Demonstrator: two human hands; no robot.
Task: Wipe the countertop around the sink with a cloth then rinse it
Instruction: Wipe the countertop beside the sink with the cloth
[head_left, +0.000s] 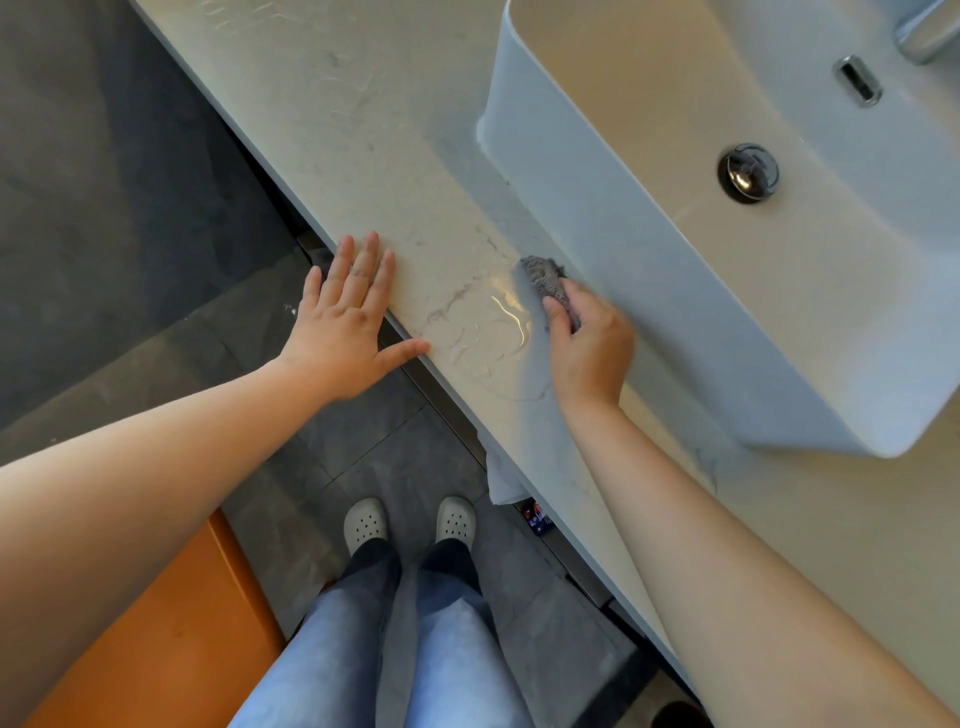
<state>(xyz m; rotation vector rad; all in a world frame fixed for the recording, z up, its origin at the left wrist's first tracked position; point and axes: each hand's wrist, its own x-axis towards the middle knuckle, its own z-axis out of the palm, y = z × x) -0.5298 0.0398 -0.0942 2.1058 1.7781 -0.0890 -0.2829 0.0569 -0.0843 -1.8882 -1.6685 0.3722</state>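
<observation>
Cloth (549, 283): grey, bunched, lying on the countertop (395, 156) right against the outer wall of the sink (649, 249). Its long axis runs roughly along the sink wall, the free end pointing away from the person toward the upper left; the near end is hidden under the fingers.

Countertop: pale, veined stone, with a glossy wet patch (498, 322) between the two hands, just beside the cloth.

Sink: white vessel basin standing on the counter, its wall bordering the cloth on the right. Inside it, a round metal drain (748, 172) and an overflow slot (858, 81); part of a tap (924, 31) at the upper right corner.

Below the counter edge: dark tiled floor (130, 208), pale perforated clogs (410, 522), blue jeans (395, 649), an orange surface (171, 639) at lower left, a white item (501, 478) hanging under the edge.

Right hand (589, 345): back upward, fingers curled together and clamped on the cloth, pressing it to the counter; forearm reaches in from the lower right.

Left hand (348, 317): flat, palm down, fingers spread and straight, resting on the counter's front edge, holding nothing, well apart from the cloth.
</observation>
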